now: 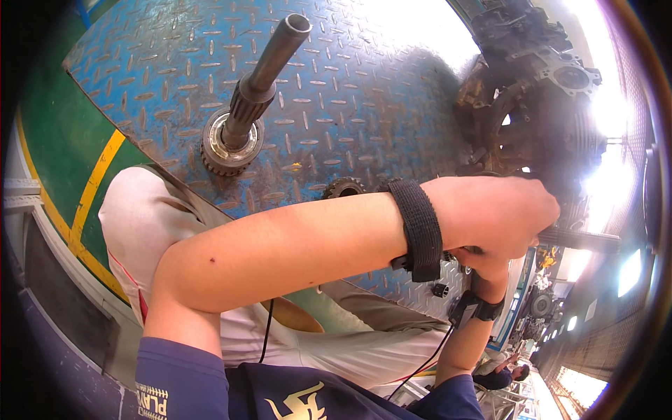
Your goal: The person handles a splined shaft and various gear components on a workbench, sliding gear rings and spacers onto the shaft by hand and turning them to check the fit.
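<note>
My left arm reaches across to the right, a black strap around its wrist. My left hand [500, 213] is curled closed, back of the hand up. Below it and partly covered is my right hand [488, 266], its fingers mostly hidden, with a black band on that wrist. A grey metal bar [584, 240] sticks out past the left fist; whether it is held I cannot make out. Something small and dark shows between the hands. A toothed gear [343, 187] lies just beyond my left forearm, partly covered. A small black part [439, 289] sits near my right wrist.
A splined steel shaft [255, 87] stands in a ring-shaped bearing gear [233, 143] on the blue tread-plate table [364, 112]. A large engine-like metal assembly [539, 105] fills the right. Thin black cables run by both arms. Another person [498, 376] is far off at lower right.
</note>
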The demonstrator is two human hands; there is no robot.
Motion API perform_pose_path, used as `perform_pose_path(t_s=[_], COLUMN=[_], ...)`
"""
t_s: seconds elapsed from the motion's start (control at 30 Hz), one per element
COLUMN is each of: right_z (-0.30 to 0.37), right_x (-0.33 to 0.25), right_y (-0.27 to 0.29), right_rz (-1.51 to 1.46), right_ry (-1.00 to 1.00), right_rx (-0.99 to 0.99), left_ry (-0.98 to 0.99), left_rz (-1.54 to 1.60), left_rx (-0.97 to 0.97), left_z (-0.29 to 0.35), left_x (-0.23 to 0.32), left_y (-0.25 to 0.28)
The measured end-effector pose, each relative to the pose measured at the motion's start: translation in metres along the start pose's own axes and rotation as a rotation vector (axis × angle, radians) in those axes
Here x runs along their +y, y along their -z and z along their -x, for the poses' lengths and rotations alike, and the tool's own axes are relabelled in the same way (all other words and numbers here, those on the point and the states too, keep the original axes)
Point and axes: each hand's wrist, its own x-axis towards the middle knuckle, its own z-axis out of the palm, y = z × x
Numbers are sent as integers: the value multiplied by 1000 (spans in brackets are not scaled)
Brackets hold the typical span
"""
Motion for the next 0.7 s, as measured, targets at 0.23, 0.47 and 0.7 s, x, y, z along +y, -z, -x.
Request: perform_pose_path(t_s=[0.23, 0.47, 0.7], right_z=[1, 8, 11], right_x=[4, 4, 12], right_y=[-8, -5, -8], right_rz=[-20, -34, -52], right_ry=[12, 8, 19], right_rx=[9, 50, 71], left_ry=[71, -1, 21], left_rz=[34, 177, 198], left_rx=[-36, 29, -25], left_z=[8, -4, -3], left_x=[11, -10, -5], left_y=[11, -10, -1])
